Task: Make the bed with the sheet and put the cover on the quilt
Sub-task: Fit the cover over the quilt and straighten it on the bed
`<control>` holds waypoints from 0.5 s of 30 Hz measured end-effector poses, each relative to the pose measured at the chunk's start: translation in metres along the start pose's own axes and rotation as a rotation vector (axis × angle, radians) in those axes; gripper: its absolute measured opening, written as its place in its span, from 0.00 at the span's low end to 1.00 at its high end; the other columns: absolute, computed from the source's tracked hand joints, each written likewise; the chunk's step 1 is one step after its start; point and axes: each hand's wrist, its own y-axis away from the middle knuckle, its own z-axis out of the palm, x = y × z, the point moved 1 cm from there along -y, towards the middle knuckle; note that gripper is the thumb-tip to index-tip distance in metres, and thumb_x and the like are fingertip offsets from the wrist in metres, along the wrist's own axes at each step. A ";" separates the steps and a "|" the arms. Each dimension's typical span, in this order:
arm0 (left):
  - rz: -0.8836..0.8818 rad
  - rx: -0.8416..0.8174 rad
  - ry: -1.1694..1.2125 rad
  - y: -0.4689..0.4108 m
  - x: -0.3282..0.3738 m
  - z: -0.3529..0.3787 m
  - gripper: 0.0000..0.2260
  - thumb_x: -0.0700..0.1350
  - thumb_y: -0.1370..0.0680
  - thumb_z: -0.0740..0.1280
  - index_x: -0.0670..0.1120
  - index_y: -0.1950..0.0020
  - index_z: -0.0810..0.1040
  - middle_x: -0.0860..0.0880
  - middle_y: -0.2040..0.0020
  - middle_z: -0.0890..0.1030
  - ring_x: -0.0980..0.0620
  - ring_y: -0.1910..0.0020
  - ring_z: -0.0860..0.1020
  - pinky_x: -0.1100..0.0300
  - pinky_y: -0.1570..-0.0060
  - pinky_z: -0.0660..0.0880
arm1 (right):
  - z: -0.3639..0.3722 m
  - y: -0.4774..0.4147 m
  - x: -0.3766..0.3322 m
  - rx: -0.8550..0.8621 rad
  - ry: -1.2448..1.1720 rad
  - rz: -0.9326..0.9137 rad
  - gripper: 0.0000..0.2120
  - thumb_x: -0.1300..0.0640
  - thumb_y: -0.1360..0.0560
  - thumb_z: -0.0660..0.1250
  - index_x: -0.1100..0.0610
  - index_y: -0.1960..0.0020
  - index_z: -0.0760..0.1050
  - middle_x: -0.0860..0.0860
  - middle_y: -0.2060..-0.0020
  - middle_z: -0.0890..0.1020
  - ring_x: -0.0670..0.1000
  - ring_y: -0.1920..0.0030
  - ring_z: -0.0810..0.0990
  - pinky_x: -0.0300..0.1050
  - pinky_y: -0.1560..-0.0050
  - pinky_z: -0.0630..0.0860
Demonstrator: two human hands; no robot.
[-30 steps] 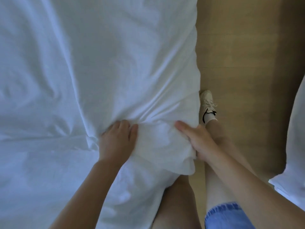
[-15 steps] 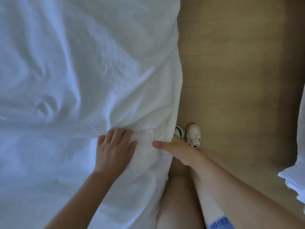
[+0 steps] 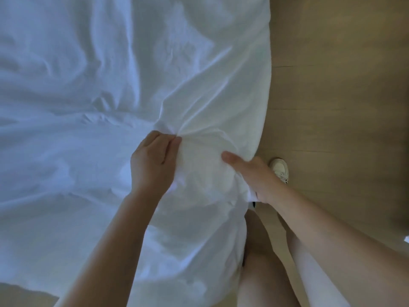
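Note:
A white quilt in its white cover (image 3: 110, 85) fills the left and middle of the head view, wrinkled and bunched near the right edge. My left hand (image 3: 152, 165) grips a gathered fold of the fabric, with creases fanning out from its fingertips. My right hand (image 3: 254, 176) grips the quilt's right edge, thumb on top and fingers hidden underneath. The padded bulge of fabric (image 3: 205, 160) sits between both hands.
Wooden floor (image 3: 332, 96) runs along the right side of the quilt. My white shoe (image 3: 280, 169) stands on it just beyond my right hand, and my bare legs (image 3: 265, 273) are below. A bit of white cloth (image 3: 406, 239) shows at the right edge.
The view has shifted so that the quilt fills more of the frame. Both hands keep their grip on the same edge and have bunched the fabric tighter, with sharper creases at my left fingertips.

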 end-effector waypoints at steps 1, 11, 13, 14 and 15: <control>-0.038 0.031 0.064 0.005 0.001 -0.009 0.10 0.44 0.23 0.63 0.43 0.63 0.78 0.52 0.65 0.75 0.60 0.65 0.72 0.70 0.62 0.67 | 0.002 0.001 0.006 -0.066 0.025 0.010 0.14 0.51 0.31 0.72 0.51 0.46 0.77 0.45 0.57 0.85 0.46 0.56 0.84 0.41 0.58 0.81; -0.341 0.074 -0.059 0.021 -0.089 -0.097 0.20 0.49 0.23 0.57 0.46 0.72 0.57 0.48 0.74 0.58 0.56 0.76 0.59 0.58 0.74 0.56 | 0.060 0.000 0.063 -0.110 0.683 -0.166 0.32 0.39 0.37 0.75 0.47 0.36 0.74 0.43 0.41 0.79 0.45 0.39 0.76 0.46 0.37 0.73; -0.312 0.070 -0.220 0.020 -0.109 -0.095 0.20 0.52 0.22 0.55 0.44 0.71 0.58 0.43 0.74 0.63 0.44 0.71 0.66 0.52 0.69 0.57 | 0.074 0.002 0.073 -0.110 0.548 -0.110 0.17 0.46 0.29 0.71 0.45 0.41 0.75 0.44 0.44 0.81 0.47 0.43 0.79 0.44 0.46 0.78; -0.285 0.066 -0.274 0.020 -0.111 -0.090 0.20 0.51 0.21 0.56 0.43 0.69 0.61 0.39 0.72 0.68 0.39 0.67 0.69 0.52 0.67 0.59 | 0.081 0.005 0.078 -0.082 0.481 -0.095 0.13 0.47 0.27 0.70 0.45 0.43 0.75 0.45 0.46 0.81 0.47 0.46 0.80 0.43 0.51 0.80; -0.263 0.052 -0.306 0.021 -0.109 -0.083 0.19 0.51 0.19 0.56 0.41 0.66 0.65 0.34 0.66 0.73 0.36 0.63 0.73 0.51 0.64 0.61 | 0.084 0.006 0.084 -0.042 0.425 -0.114 0.09 0.48 0.26 0.68 0.45 0.46 0.76 0.45 0.48 0.82 0.48 0.47 0.81 0.44 0.51 0.80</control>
